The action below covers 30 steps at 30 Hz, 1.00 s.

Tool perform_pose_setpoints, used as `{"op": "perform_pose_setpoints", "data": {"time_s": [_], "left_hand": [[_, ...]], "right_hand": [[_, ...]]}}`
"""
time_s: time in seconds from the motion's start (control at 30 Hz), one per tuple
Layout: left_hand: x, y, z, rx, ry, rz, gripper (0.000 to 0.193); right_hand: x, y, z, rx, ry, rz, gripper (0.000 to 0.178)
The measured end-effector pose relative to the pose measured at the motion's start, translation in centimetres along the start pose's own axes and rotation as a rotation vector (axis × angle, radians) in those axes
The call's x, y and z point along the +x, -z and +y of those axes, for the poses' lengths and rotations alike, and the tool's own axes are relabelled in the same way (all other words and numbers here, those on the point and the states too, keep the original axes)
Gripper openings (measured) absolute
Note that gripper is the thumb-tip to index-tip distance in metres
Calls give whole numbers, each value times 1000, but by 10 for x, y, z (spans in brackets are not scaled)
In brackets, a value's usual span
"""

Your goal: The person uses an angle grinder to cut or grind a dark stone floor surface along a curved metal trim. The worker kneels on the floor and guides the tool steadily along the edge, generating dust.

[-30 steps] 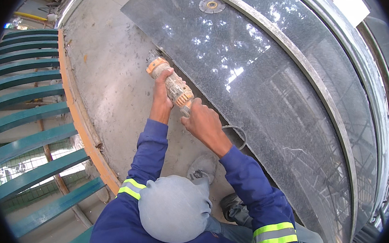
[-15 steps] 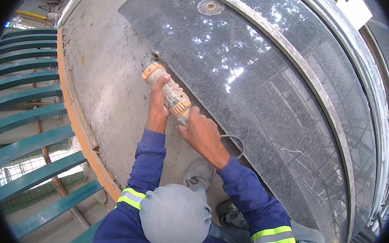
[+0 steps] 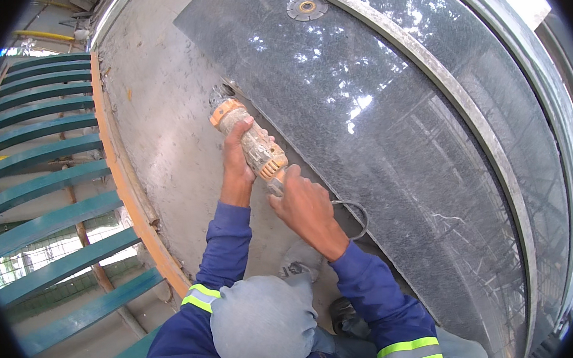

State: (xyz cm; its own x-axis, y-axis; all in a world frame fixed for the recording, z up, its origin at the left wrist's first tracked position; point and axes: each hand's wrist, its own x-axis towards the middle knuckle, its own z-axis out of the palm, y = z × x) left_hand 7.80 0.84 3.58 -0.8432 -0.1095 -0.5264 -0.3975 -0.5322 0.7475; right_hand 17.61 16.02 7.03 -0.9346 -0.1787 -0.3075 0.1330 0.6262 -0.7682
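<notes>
A dusty orange angle grinder (image 3: 254, 142) is in both my hands, pointing up and to the left. Its metal head (image 3: 218, 95) meets the edge of a dark polished stone slab (image 3: 395, 190) near the slab's far left part; dust there hides the disc. My left hand (image 3: 236, 159) wraps the grinder's body from the left, thumb over the top. Around the rear handle my right hand (image 3: 307, 207) is closed. A grey cord (image 3: 358, 215) loops out beside my right wrist, next to the slab's edge.
A round segmented cutting disc (image 3: 307, 7) lies on the slab at the far side. Along the slab runs a long grey strip (image 3: 440, 79). To the left stands a rack of teal bars (image 3: 47, 172) with an orange edge beam (image 3: 119, 172). The concrete floor (image 3: 150, 75) is dusty.
The whole view has shifted slightly, so the rack and slab sit a little differently. Both hands keep their hold on the grinder, whose head stays at the slab's edge.
</notes>
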Motion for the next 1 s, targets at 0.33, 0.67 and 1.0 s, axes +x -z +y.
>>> {"op": "perform_pose_setpoints", "data": {"time_s": [0.33,0.67,1.0], "left_hand": [[11,5,-2,8,5,1,40],[-2,0,-3,22,-14,-4,41],[5,0,0,43,-27,6,42]], "right_hand": [[7,-5,1,-1,23,25,40],[-5,3,3,18,31,20,44],[5,-3,3,20,26,27,41]]}}
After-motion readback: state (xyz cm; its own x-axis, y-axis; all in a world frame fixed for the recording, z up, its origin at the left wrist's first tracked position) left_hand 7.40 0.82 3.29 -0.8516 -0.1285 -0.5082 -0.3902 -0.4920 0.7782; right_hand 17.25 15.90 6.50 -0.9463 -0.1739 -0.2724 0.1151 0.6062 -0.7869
